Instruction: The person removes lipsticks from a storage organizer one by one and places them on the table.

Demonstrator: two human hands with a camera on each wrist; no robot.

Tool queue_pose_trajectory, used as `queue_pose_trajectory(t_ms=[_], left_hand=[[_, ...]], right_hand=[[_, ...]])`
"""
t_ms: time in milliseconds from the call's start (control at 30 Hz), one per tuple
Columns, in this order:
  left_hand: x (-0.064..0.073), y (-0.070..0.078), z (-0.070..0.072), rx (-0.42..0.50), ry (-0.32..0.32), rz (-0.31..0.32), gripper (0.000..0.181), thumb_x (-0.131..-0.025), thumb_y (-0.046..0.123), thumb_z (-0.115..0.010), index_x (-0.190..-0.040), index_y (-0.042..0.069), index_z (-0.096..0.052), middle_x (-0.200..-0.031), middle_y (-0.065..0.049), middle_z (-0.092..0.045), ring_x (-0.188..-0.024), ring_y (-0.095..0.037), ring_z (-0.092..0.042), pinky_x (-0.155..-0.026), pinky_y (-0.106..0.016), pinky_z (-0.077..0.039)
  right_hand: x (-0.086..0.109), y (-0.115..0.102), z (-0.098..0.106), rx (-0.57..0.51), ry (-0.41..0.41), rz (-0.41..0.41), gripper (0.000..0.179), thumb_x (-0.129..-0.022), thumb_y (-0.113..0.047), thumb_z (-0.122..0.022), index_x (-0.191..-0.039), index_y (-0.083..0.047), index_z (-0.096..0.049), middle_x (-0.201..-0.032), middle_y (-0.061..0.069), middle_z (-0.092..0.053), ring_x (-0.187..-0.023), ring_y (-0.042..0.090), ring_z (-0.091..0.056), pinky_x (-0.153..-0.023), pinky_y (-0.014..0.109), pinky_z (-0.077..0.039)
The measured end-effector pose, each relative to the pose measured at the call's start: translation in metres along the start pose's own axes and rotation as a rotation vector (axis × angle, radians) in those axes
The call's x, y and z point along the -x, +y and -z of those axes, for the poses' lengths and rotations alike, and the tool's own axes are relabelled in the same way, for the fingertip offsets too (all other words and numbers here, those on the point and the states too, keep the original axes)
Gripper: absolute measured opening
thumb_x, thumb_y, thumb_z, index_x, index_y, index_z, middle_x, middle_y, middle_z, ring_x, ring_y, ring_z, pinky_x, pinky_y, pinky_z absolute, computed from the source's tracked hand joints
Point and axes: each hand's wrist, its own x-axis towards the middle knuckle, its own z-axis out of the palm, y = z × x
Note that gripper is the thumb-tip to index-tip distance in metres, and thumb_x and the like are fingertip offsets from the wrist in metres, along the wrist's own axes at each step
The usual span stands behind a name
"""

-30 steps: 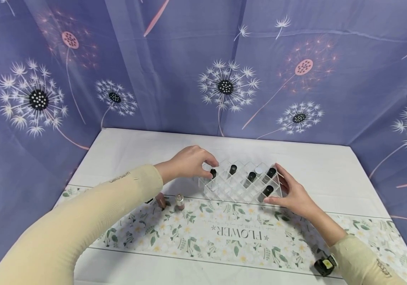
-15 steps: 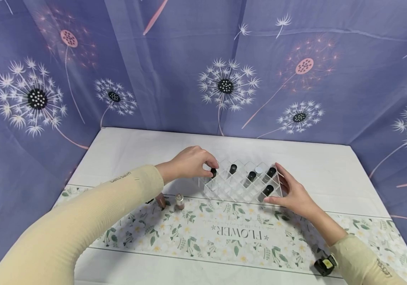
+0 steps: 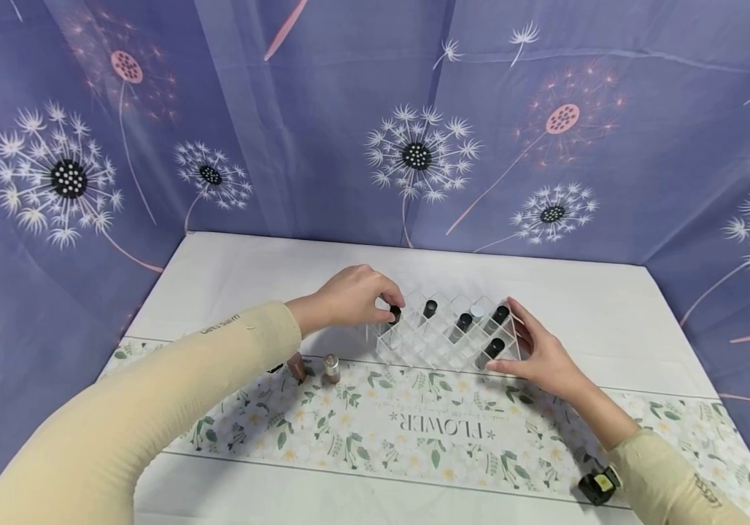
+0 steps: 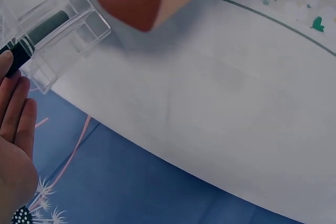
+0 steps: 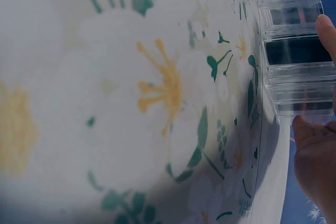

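Observation:
A clear acrylic lipstick organizer (image 3: 437, 350) with diamond-shaped compartments stands near the middle of the table. At its left end my left hand (image 3: 358, 295) pinches the black end of a lipstick tube (image 3: 395, 314) between thumb and fingers. In the left wrist view, the body of this dark lipstick tube (image 4: 48, 27) lies within a clear compartment. My right hand (image 3: 546, 357) grips the organizer's right end, thumb at the front and fingers behind. Several other black-capped tubes, including one lipstick tube (image 3: 495, 348) near that hand, stand in compartments, along with a white-topped tube (image 3: 476, 312).
A reddish-brown tube (image 3: 297, 367) and a small clear-and-pink tube (image 3: 332, 368) stand on the floral runner (image 3: 441, 452), left of the organizer. A black item, partly hidden, shows beside the left sleeve (image 3: 244, 343). Purple curtain (image 3: 322, 146) closes off the back and sides.
Almost nothing differs. The left hand stays at the same tube, whose black end shows a little differently under the fingers. The right hand keeps its grip, and the head view shifts slightly.

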Motion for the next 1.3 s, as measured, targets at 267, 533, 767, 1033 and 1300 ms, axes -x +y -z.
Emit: queue_pose_trajectory(t_ms=[267,533,767,1033,1300], left_hand=[[0.002,0.004,0.009,0.003,0.046,-0.016,0.022,-0.095,0.021,-0.084,-0.117,0.018,-0.083,-0.113,0.007,-0.081,-0.108,-0.015,-0.076,-0.099,-0.034,-0.058],[0.005,0.011,0.023,0.001,0.074,-0.02,0.021,-0.095,0.021,-0.084,-0.116,0.019,-0.084,-0.113,0.008,-0.081,-0.106,-0.01,-0.075,-0.096,-0.033,-0.059],[0.01,0.016,0.036,0.007,0.091,-0.016,0.022,-0.095,0.022,-0.083,-0.117,0.02,-0.084,-0.114,0.008,-0.081,-0.107,-0.01,-0.076,-0.097,-0.035,-0.059],[0.02,0.022,0.046,0.046,0.099,-0.005,0.023,-0.095,0.022,-0.084,-0.118,0.019,-0.084,-0.115,0.008,-0.081,-0.109,-0.01,-0.075,-0.098,-0.036,-0.059],[0.033,0.025,0.05,0.04,0.107,-0.012,0.022,-0.094,0.024,-0.084,-0.116,0.021,-0.084,-0.114,0.01,-0.081,-0.109,-0.01,-0.075,-0.104,-0.039,-0.055]], right_hand=[[0.001,-0.002,0.0,0.011,0.0,-0.003,0.119,-0.089,-0.017,-0.091,-0.173,-0.009,-0.007,-0.178,0.02,-0.014,-0.157,0.054,-0.024,-0.108,-0.002,-0.029],[0.0,-0.003,0.0,0.002,-0.006,-0.008,0.119,-0.089,-0.017,-0.09,-0.173,-0.01,-0.007,-0.178,0.019,-0.012,-0.157,0.054,-0.022,-0.107,-0.002,-0.029],[0.001,-0.004,0.0,0.01,-0.007,-0.009,0.119,-0.089,-0.017,-0.09,-0.173,-0.01,-0.006,-0.178,0.018,-0.012,-0.157,0.054,-0.022,-0.107,-0.002,-0.029],[0.002,-0.004,-0.001,0.013,-0.009,-0.009,0.119,-0.09,-0.017,-0.09,-0.174,-0.013,-0.006,-0.178,0.018,-0.011,-0.157,0.054,-0.022,-0.107,-0.002,-0.029],[0.002,-0.003,-0.001,0.005,-0.005,-0.009,0.119,-0.089,-0.016,-0.09,-0.174,-0.012,-0.006,-0.178,0.019,-0.012,-0.157,0.054,-0.022,-0.108,-0.002,-0.03]])
